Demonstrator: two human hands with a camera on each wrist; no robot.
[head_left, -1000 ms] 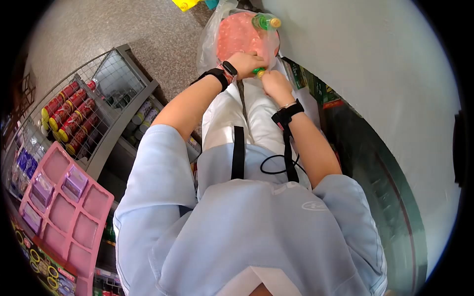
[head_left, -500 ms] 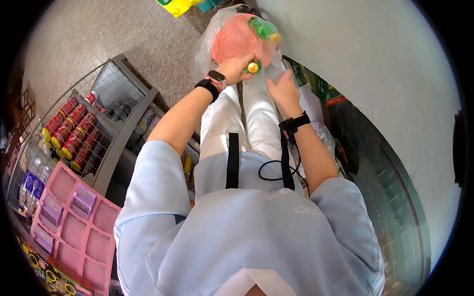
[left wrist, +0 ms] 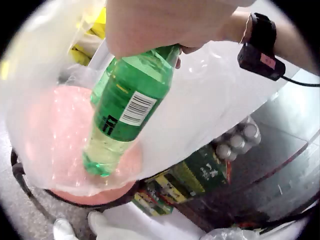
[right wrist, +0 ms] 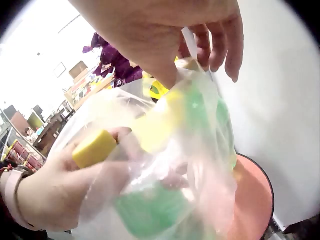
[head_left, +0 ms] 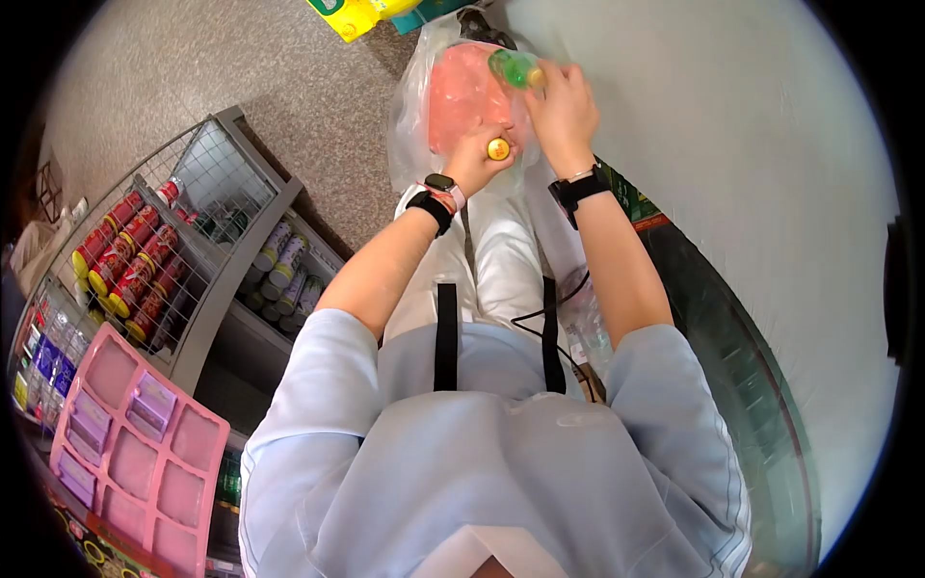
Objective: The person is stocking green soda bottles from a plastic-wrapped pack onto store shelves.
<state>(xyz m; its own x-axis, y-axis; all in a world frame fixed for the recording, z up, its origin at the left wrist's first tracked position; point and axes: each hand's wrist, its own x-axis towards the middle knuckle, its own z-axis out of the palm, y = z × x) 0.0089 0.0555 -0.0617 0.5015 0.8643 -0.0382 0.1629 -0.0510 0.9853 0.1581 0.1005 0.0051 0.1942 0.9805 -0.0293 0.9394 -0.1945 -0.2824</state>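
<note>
In the head view my left hand (head_left: 474,162) is curled round a green bottle, its yellow cap (head_left: 498,148) facing up. The left wrist view shows that bottle (left wrist: 131,102) tilted, its base low in a clear plastic bag (left wrist: 200,100), with my left hand (left wrist: 165,25) at its neck. At the bag's upper edge, my right hand (right wrist: 175,30) pinches the plastic between thumb and fingers, the other fingers hanging down. Beside it, a second green bottle (head_left: 509,69) leans inside the bag. A round pink surface (head_left: 462,96) lies beneath the bag.
A pale counter (head_left: 732,125) runs along the right, with a glass-sided case (head_left: 713,318) under its edge. To the left stand a wire rack (head_left: 207,279) of red cans and a pink tray (head_left: 145,453). Yellow packaging (head_left: 352,17) is beyond the bag.
My right hand has moved away from the left hand, up and right to the bag's edge beside the second bottle. The left hand has kept the first bottle and shifted slightly.
</note>
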